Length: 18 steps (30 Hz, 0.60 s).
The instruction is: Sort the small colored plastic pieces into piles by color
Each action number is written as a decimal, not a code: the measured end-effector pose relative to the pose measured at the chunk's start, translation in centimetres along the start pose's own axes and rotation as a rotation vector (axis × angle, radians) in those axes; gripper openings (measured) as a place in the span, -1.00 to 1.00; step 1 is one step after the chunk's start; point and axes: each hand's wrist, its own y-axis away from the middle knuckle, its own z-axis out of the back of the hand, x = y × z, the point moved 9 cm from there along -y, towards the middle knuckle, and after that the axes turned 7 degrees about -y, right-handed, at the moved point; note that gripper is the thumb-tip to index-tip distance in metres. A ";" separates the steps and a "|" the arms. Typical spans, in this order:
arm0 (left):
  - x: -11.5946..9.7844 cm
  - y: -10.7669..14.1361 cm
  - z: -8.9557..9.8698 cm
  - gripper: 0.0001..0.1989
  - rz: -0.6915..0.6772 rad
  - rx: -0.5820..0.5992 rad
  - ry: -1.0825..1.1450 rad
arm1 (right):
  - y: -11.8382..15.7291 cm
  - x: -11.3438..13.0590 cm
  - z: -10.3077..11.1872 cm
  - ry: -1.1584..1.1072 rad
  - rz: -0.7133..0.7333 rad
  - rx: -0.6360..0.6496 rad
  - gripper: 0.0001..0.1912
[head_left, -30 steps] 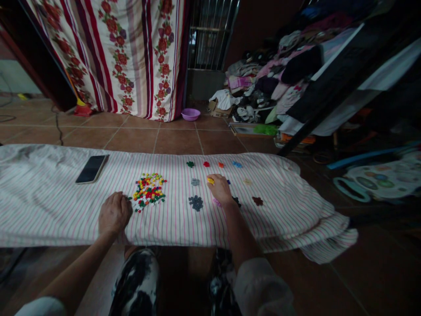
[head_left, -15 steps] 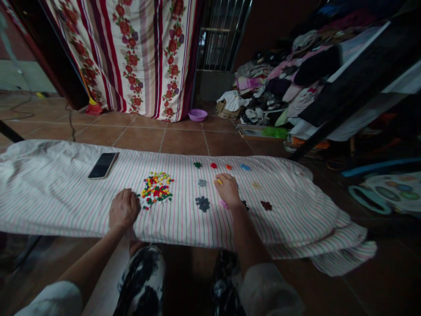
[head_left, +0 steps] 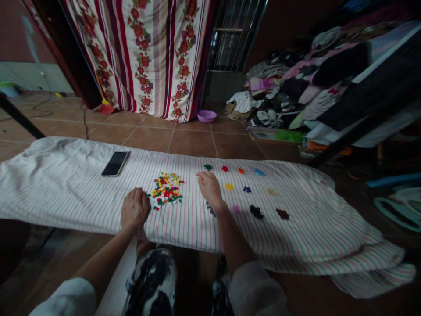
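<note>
A mixed pile of small coloured pieces (head_left: pixel 167 189) lies on the striped cloth (head_left: pixel 108 197). My left hand (head_left: pixel 134 207) rests at the pile's left edge, fingers curled; whether they hold anything is hidden. Right of the pile, my right hand (head_left: pixel 209 186) hovers over the cloth, thumb and fingers close together, and any piece between them is too small to make out. Single-colour clusters lie around and beyond it: green (head_left: pixel 208 167), red (head_left: pixel 225 168), orange (head_left: pixel 240 170), light blue (head_left: pixel 258 171), yellow (head_left: pixel 229 187), dark blue (head_left: pixel 246 189), beige (head_left: pixel 271 191), pink (head_left: pixel 236 209), black (head_left: pixel 256 212) and brown (head_left: pixel 282 213).
A phone (head_left: pixel 115 163) lies at the left on the cloth. Beyond the cloth's far edge are a purple basin (head_left: pixel 206 116) on the tiled floor, a floral curtain (head_left: pixel 144 57) and heaped clothes (head_left: pixel 296 83). Black bars slant at both sides.
My right hand has moved left, away from the yellow cluster, which now shows uncovered. The view has shifted, so the cloth appears further right. My left hand stays beside the pile.
</note>
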 end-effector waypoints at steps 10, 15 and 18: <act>0.2 0.0 -0.3 -0.76 0.045 0.031 0.043 | -0.6 4.9 -6.9 0.022 0.057 0.198 -0.62; -0.1 0.0 -0.2 -0.78 0.023 0.027 0.040 | -0.9 5.7 -8.3 0.022 0.086 0.210 -0.51; -0.2 0.1 -0.2 -0.80 0.012 0.021 0.035 | -0.8 6.6 -9.1 0.027 0.106 0.210 -0.52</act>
